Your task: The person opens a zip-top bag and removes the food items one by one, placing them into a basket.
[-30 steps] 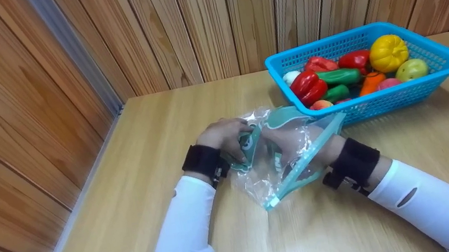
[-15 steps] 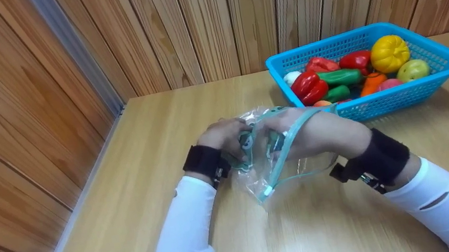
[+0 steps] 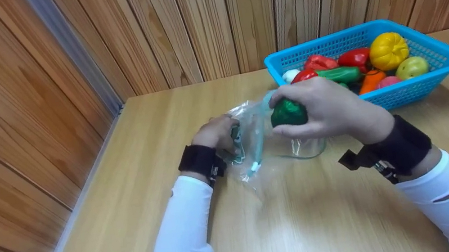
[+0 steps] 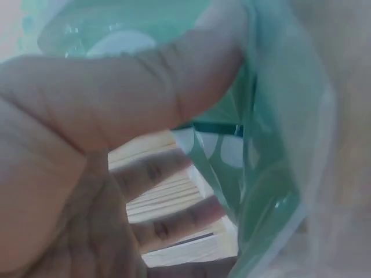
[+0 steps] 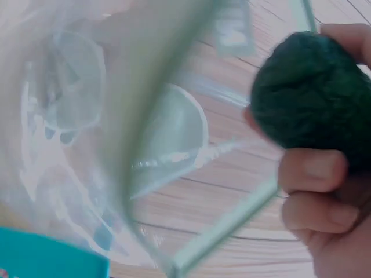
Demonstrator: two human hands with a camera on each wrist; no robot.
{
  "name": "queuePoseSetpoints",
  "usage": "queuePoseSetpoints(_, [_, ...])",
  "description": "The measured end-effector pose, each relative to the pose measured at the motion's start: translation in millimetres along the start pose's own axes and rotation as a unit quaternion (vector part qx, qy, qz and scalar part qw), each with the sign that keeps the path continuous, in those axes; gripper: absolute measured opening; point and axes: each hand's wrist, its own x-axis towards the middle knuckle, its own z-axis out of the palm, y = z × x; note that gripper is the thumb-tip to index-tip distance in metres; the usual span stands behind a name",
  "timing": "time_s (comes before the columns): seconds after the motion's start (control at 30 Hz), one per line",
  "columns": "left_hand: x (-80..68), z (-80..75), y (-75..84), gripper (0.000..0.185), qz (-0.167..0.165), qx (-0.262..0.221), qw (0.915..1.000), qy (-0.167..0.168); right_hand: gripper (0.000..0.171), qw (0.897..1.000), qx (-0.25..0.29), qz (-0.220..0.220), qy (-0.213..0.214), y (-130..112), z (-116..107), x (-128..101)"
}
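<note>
Curling round the green vegetable [image 3: 288, 112], right hand [image 3: 322, 109] fingers [image 5: 313, 168] grip it above the bag [image 3: 254, 139].

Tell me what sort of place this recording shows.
Probably a staged indoor tabletop setup: a light wooden table against wood-panelled walls, a blue basket of toy-like vegetables, and a clear zip bag.

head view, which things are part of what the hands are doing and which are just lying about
In use:
- clear zip bag, held by the left hand
- dark green vegetable, gripped by the right hand at the bag's mouth

Lying about:
- blue basket
- its yellow pumpkin, red peppers, carrot
</note>
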Motion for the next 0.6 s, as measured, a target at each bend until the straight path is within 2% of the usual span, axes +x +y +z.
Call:
queuePoseSetpoints(0.07, [0.7, -0.3, -3.2, 0.061, -0.01, -0.019, 0.9996, 0.016, 0.032, 0.998, -0.001, -0.014, 0.065, 4, -3, 0])
queuePoseSetpoints(0.13, [1.5, -0.5, -6.7, 0.062, -0.018, -0.025, 0.9991, 0.028, 0.03, 0.992, -0.009, -0.005, 0.124, 8, -5, 0])
queuePoseSetpoints(0.23, [2.0, -0.6, -11.6, 0.063, -0.031, -0.031, 0.9984, 0.036, 0.034, 0.98, -0.032, 0.059, 0.189, 16, -5, 0])
queuePoseSetpoints(0.3, [2.0, -0.3, -13.8, 0.065, -0.039, -0.038, 0.9977, 0.04, 0.039, 0.971, -0.038, 0.117, 0.207, 26, -3, -1])
queuePoseSetpoints(0.43, [0.9, 1.0, -15.4, 0.068, -0.049, -0.05, 0.9964, 0.048, 0.043, 0.949, -0.052, 0.225, 0.213, 57, 5, -6])
queuePoseSetpoints(0.6, [-1.1, 1.9, -13.7, 0.063, -0.047, -0.058, 0.9957, 0.055, 0.05, 0.925, -0.066, 0.305, 0.218, 99, 13, -22])
